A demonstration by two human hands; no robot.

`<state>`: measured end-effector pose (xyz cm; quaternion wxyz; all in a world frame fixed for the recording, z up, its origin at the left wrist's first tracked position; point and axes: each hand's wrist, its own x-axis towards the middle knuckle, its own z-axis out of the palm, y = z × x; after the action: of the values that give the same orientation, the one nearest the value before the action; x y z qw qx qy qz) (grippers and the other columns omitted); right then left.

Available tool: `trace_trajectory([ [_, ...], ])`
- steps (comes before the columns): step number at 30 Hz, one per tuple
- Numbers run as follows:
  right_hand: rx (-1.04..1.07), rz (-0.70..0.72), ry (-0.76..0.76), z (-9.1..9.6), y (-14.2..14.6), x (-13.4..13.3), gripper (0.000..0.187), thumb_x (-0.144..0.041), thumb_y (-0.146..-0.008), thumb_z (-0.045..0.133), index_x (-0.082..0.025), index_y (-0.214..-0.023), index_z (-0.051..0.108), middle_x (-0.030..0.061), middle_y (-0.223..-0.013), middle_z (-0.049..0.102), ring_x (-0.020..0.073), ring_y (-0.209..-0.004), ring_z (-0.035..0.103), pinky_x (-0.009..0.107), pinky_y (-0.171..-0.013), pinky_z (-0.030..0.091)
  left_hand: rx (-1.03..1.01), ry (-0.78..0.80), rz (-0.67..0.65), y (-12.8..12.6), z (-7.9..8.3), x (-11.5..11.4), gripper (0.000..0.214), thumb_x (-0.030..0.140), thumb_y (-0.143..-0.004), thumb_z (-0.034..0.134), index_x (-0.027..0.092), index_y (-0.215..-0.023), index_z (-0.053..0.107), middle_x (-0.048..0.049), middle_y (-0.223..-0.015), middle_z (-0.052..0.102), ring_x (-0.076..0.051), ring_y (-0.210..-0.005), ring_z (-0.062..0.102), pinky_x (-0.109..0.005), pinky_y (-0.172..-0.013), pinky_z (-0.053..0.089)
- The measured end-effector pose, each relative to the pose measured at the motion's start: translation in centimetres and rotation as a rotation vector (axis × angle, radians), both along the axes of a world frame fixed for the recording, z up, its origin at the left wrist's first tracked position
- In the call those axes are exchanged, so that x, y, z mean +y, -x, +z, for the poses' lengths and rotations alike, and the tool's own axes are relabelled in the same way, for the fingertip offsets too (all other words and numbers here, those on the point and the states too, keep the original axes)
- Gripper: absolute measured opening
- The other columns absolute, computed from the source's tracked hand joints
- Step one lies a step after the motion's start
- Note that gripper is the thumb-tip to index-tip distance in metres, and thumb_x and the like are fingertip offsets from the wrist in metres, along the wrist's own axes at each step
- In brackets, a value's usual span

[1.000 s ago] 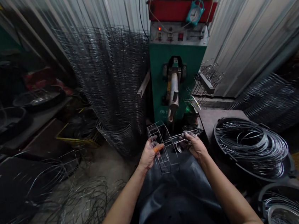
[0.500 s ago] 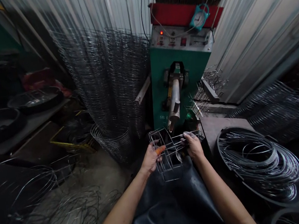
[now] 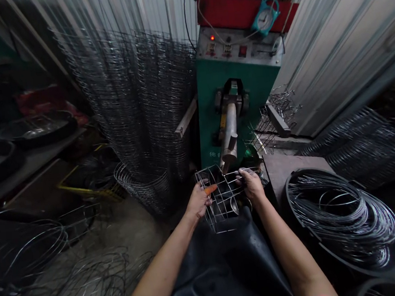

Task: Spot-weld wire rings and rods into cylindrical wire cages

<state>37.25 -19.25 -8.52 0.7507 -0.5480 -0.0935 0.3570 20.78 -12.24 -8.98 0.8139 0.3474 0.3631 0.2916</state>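
A small wire frame [image 3: 223, 201] of crossed metal rods is held between my two hands, just below the machine's arm. My left hand [image 3: 199, 201] is closed on its left side, with an orange cover on the thumb or a finger. At the right, my right hand [image 3: 251, 183] pinches the ends of the long rods. The green spot welder [image 3: 206, 100] stands ahead, and its metal arm [image 3: 230, 128] slants down so that the tip sits at the frame's upper edge. Whether tip and wire touch, I cannot tell. A black apron [image 3: 227, 267] covers my lap.
Tall stacks of wire baskets [image 3: 121, 94] lean left of the welder. A black tub [image 3: 289, 199] with coiled wire [image 3: 362, 210] stands at right. Loose wire [image 3: 88, 286] lies on the floor at left. A turquoise clock [image 3: 264, 17] hangs on the welder's top.
The wire frame has moved slightly up toward the welder's tip, its upper edge now at it. Both hands keep their hold. The view has shifted a little.
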Motion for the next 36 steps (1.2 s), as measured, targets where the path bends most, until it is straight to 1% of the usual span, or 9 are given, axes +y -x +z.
trace_trajectory([
  [4, 0.003, -0.002, 0.007, -0.5, -0.4, 0.3, 0.016, -0.021, -0.063, 0.069, -0.017, -0.070, 0.056, -0.0002, -0.061, 0.063, 0.0091, -0.050, 0.057, 0.017, -0.043, 0.049, 0.028, 0.013, -0.003, -0.3, 0.0, 0.2, 0.061, 0.024, -0.047, 0.080, 0.018, -0.095, 0.042, 0.0118, -0.056, 0.038, 0.000, -0.036, 0.026, -0.016, -0.034, 0.015],
  [7, 0.020, 0.014, 0.017, -0.4, -0.4, 0.1, 0.015, -0.020, -0.064, 0.068, -0.017, -0.071, 0.056, -0.0004, -0.062, 0.063, 0.0086, -0.050, 0.057, 0.016, -0.043, 0.049, 0.005, -0.007, -0.007, -0.3, -0.2, 0.2, 0.061, 0.025, -0.047, 0.080, 0.019, -0.094, 0.043, 0.0115, -0.058, 0.039, 0.000, -0.036, 0.028, -0.015, -0.034, 0.017],
  [11, 0.019, 0.087, -0.003, 0.1, -0.1, -0.6, 0.017, -0.020, -0.064, 0.070, -0.017, -0.076, 0.057, -0.0004, -0.066, 0.063, 0.0076, -0.050, 0.056, 0.016, -0.043, 0.048, -0.011, -0.044, -0.008, -0.1, -0.4, -0.1, 0.064, 0.026, -0.047, 0.080, 0.020, -0.099, 0.042, 0.0101, -0.061, 0.043, -0.004, -0.043, 0.043, -0.017, -0.039, 0.033],
  [13, 0.008, 0.114, -0.032, 0.2, -0.1, -0.8, 0.019, -0.022, -0.064, 0.071, -0.018, -0.078, 0.058, -0.0009, -0.066, 0.062, 0.0072, -0.050, 0.055, 0.016, -0.043, 0.048, -0.015, -0.061, 0.007, 0.0, -0.4, -0.2, 0.064, 0.027, -0.048, 0.079, 0.021, -0.100, 0.042, 0.0095, -0.063, 0.045, -0.005, -0.045, 0.045, -0.019, -0.041, 0.036],
  [18, -0.010, 0.161, -0.062, 0.1, -0.5, -0.4, 0.028, -0.027, -0.061, 0.074, -0.017, -0.082, 0.059, -0.0028, -0.063, 0.058, 0.0067, -0.051, 0.055, 0.015, -0.044, 0.048, 0.001, -0.021, 0.029, -0.1, -0.5, -0.3, 0.063, 0.027, -0.047, 0.079, 0.020, -0.099, 0.045, 0.0098, -0.063, 0.044, -0.002, -0.041, 0.037, -0.018, -0.039, 0.032],
  [24, 0.004, 0.174, -0.038, 0.0, -0.8, 0.7, 0.028, -0.028, -0.057, 0.076, -0.017, -0.074, 0.058, -0.0037, -0.060, 0.056, 0.0060, -0.049, 0.054, 0.014, -0.043, 0.047, -0.016, -0.082, 0.080, -0.3, -0.6, -0.1, 0.065, 0.030, -0.049, 0.078, 0.021, -0.103, 0.043, 0.0111, -0.061, 0.041, -0.002, -0.040, 0.036, -0.019, -0.039, 0.032],
  [29, -0.008, 0.193, -0.034, -0.3, -1.4, 2.2, 0.026, -0.027, -0.058, 0.076, -0.018, -0.071, 0.055, -0.0043, -0.059, 0.057, 0.0056, -0.049, 0.053, 0.014, -0.044, 0.048, 0.020, -0.063, 0.070, -0.5, -0.4, 0.9, 0.067, 0.030, -0.047, 0.079, 0.020, -0.103, 0.043, 0.0108, -0.061, 0.042, -0.002, -0.041, 0.036, -0.018, -0.039, 0.031],
  [32, -0.011, 0.197, -0.031, -0.4, -1.8, 2.9, 0.025, -0.026, -0.059, 0.075, -0.018, -0.068, 0.053, -0.0040, -0.058, 0.057, 0.0059, -0.049, 0.053, 0.013, -0.043, 0.047, 0.009, -0.064, 0.075, -0.8, -0.5, 1.3, 0.066, 0.030, -0.048, 0.079, 0.021, -0.102, 0.042, 0.0109, -0.062, 0.042, -0.002, -0.040, 0.036, -0.018, -0.038, 0.030],
  [36, -0.024, 0.192, -0.024, -0.3, -2.0, 3.5, 0.019, -0.022, -0.063, 0.071, -0.018, -0.067, 0.052, -0.0037, -0.057, 0.057, 0.0056, -0.048, 0.053, 0.013, -0.043, 0.047, -0.009, -0.044, 0.097, -1.2, -0.8, 1.7, 0.063, 0.028, -0.048, 0.079, 0.020, -0.099, 0.043, 0.0102, -0.063, 0.043, -0.002, -0.041, 0.035, -0.018, -0.037, 0.030],
])
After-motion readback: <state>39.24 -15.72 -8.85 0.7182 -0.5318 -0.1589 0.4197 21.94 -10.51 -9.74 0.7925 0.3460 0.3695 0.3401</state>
